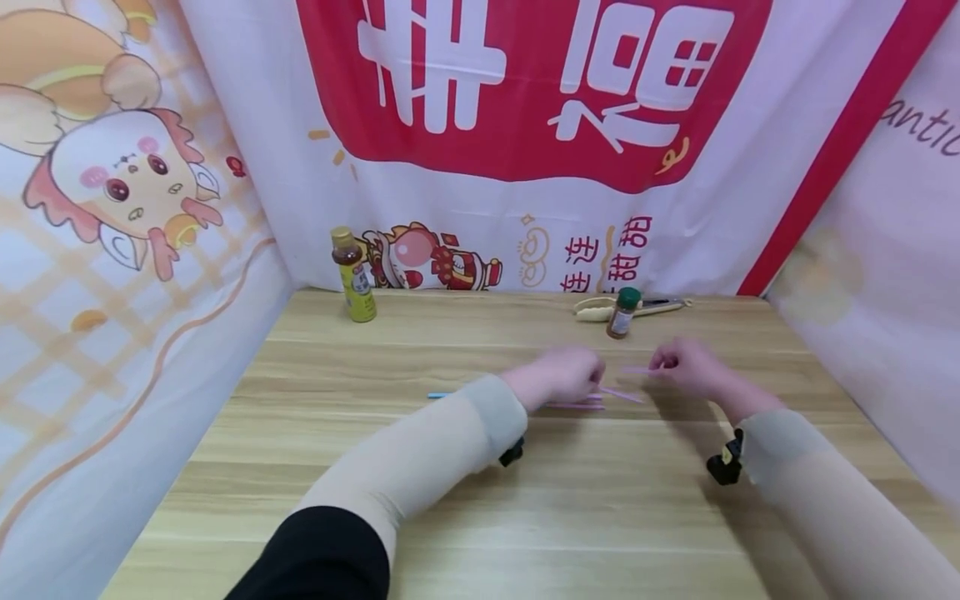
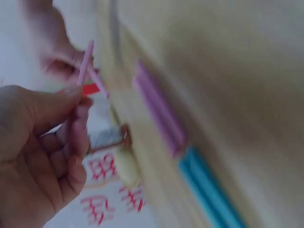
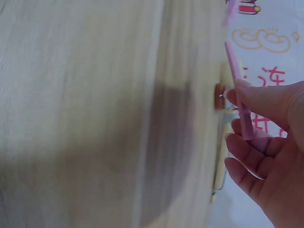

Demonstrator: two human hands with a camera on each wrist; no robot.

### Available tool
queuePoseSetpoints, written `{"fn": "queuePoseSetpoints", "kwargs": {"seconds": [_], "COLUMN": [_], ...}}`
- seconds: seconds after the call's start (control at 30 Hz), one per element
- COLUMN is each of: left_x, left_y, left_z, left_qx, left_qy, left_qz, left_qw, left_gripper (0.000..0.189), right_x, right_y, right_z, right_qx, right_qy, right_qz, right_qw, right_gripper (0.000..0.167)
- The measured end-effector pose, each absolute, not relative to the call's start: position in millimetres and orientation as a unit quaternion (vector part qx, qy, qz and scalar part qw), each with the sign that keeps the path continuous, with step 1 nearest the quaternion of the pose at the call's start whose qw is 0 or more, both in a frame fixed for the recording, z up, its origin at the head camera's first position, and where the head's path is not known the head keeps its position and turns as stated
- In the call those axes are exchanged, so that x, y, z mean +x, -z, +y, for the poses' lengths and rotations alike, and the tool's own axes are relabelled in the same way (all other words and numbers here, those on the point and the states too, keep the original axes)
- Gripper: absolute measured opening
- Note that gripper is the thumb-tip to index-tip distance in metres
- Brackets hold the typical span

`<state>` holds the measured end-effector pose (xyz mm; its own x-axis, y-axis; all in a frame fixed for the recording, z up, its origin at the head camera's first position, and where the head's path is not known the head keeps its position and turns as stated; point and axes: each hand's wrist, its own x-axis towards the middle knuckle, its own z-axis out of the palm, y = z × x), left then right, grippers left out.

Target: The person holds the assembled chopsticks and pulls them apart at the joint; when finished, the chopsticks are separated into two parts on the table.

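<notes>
Above the table, my left hand (image 1: 564, 375) pinches a thin pink stick (image 2: 86, 62) between thumb and forefinger. To its right, my right hand (image 1: 692, 368) pinches another thin pink stick (image 3: 233, 64), whose free end points left toward the first. The two sticks overlap in the left wrist view. Beneath the left hand and forearm, two pink sticks (image 2: 159, 111) lie side by side on the wood. Blue sticks (image 2: 204, 185) continue in line with them, end to end. In the head view the left arm hides much of this row.
A yellow-labelled bottle (image 1: 356, 283) stands at the back left of the wooden table (image 1: 570, 517). At the back right, a green-capped jar (image 1: 622, 315) stands in front of tongs (image 1: 660, 308) with pale tips. Printed cloth (image 1: 480, 200) hangs behind and at both sides.
</notes>
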<state>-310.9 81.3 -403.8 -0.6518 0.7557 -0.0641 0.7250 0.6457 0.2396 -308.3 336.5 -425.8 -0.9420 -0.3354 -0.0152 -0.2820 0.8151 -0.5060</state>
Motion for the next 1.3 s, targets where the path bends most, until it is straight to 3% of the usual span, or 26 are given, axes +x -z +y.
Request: {"fn": "queuePoseSetpoints", "kwargs": {"seconds": [0.2, 0.43, 0.9, 1.3], "left_x": [-308, -305, -304, -299], "left_y": [422, 437, 448, 450], "left_z": [110, 132, 144, 144], "left_qx": [0.402, 0.394, 0.372, 0.357], "left_qy": [-0.086, -0.06, -0.048, -0.051], "left_qz": [0.91, 0.916, 0.925, 0.931], "left_qw": [0.053, 0.047, 0.055, 0.049], "left_gripper": [0.009, 0.008, 0.015, 0.012], "right_x": [-313, -308, -311, -309], "right_y": [442, 445, 444, 444], "right_z": [336, 331, 323, 323], "right_qx": [-0.153, -0.128, -0.148, -0.182], "right_qy": [0.264, 0.289, 0.279, 0.27], "right_qz": [0.945, 0.937, 0.938, 0.932], "right_qw": [0.118, 0.149, 0.145, 0.158], "right_gripper": [0.005, 0.004, 0.007, 0.019]}}
